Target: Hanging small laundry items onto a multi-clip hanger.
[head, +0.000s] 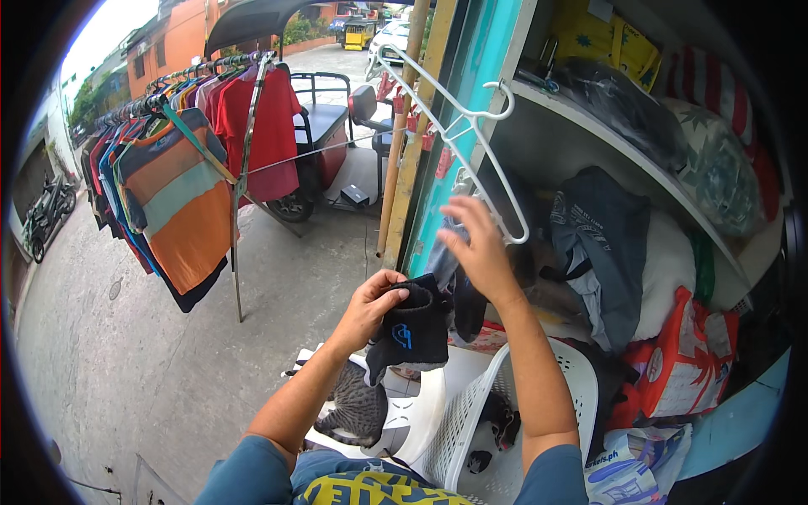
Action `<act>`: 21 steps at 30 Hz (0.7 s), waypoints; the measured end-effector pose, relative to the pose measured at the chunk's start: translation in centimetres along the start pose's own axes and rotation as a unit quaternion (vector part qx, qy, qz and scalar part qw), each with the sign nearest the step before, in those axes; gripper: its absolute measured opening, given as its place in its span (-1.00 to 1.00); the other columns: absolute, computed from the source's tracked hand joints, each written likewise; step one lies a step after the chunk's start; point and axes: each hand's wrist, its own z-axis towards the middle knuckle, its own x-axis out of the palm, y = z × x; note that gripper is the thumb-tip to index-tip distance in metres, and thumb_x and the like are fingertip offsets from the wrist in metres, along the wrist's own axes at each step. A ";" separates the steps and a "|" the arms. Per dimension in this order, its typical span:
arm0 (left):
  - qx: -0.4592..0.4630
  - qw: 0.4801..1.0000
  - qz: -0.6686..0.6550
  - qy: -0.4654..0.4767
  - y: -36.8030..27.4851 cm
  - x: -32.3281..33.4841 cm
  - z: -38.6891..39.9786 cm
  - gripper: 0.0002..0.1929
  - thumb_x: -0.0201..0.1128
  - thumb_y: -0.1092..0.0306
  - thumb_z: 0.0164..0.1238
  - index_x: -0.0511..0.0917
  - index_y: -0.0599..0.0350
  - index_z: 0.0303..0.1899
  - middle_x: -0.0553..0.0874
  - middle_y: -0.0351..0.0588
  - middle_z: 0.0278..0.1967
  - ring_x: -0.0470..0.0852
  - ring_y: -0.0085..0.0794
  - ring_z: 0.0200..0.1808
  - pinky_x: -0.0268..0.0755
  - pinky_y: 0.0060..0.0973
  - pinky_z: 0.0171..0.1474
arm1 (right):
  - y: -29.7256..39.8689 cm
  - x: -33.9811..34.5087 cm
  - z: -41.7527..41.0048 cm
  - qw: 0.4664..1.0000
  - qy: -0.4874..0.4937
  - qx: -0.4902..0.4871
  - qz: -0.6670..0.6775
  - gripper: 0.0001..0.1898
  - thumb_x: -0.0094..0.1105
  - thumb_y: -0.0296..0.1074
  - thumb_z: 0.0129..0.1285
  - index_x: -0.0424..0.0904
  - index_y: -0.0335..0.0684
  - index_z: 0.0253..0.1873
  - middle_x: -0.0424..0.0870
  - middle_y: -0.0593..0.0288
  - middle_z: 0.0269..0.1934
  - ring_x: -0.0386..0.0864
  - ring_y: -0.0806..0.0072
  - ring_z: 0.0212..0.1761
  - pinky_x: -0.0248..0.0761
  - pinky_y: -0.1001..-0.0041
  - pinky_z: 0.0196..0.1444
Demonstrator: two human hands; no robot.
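My left hand [372,312] pinches the cuff of a black sock [420,328] with a small blue mark. A grey and white toe part hangs below it. My right hand [476,249] is raised with its fingers apart, and nothing shows in it. Just beyond those fingers hangs a white plastic clip hanger [470,117], with red clothespins [445,163] along its far side. A grey-blue cloth piece [444,252], perhaps a sock, hangs below the clips, partly hidden by my right hand. Another dark piece [468,309] hangs beside my right forearm.
A white perforated laundry basket [470,404] with a few items stands below my right arm. A tabby cat [353,404] lies on a white plastic chair [429,410]. Shirts hang on a metal rack [243,158] at left. Shelves [631,139] with bags and clothes fill the right.
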 end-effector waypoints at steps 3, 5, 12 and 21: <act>-0.015 0.999 -0.028 0.008 -0.9 0.4 1.7 -0.89 0.11 0.45 0.25 0.42 0.18 -0.21 0.53 -0.28 -0.34 0.46 -0.71 -0.31 0.31 -0.74 -0.21 | -2.9 -0.2 4.5 0.980 -0.130 -0.031 -0.150 -0.56 0.12 -0.26 0.14 0.34 -0.32 0.09 0.40 0.01 0.03 0.34 0.17 0.13 0.21 0.28 0.13; -0.020 0.999 -0.045 -0.001 -1.3 0.5 2.6 -0.90 0.13 0.44 0.23 0.42 0.14 -0.25 0.55 -0.28 -0.37 0.49 -0.72 -0.32 0.33 -0.74 -0.24 | -3.5 0.7 6.3 0.970 -0.124 0.016 -0.210 -0.51 0.13 -0.22 0.12 0.30 -0.31 0.12 0.40 0.02 0.03 0.34 0.17 0.13 0.21 0.24 0.11; -0.003 0.999 -0.020 -0.036 -2.3 -0.4 3.6 -0.93 0.13 0.46 0.20 0.45 0.16 -0.29 0.56 -0.27 -0.41 0.50 -0.72 -0.38 0.34 -0.76 -0.28 | -2.3 2.9 7.5 0.928 -0.084 0.160 -0.325 -0.46 0.19 -0.06 0.04 0.36 -0.24 0.08 0.44 0.07 -0.02 0.37 0.19 0.04 0.25 0.17 -0.03; -0.009 0.998 -0.040 -0.046 -3.6 0.8 6.3 -0.89 0.17 0.45 0.16 0.48 0.20 -0.28 0.56 -0.24 -0.39 0.50 -0.66 -0.37 0.34 -0.71 -0.27 | -3.1 -0.8 9.0 0.943 0.049 0.244 0.221 -0.70 0.28 -0.28 -0.01 0.55 -0.37 -0.23 0.61 0.10 -0.34 0.52 0.42 -0.23 0.24 0.45 -0.02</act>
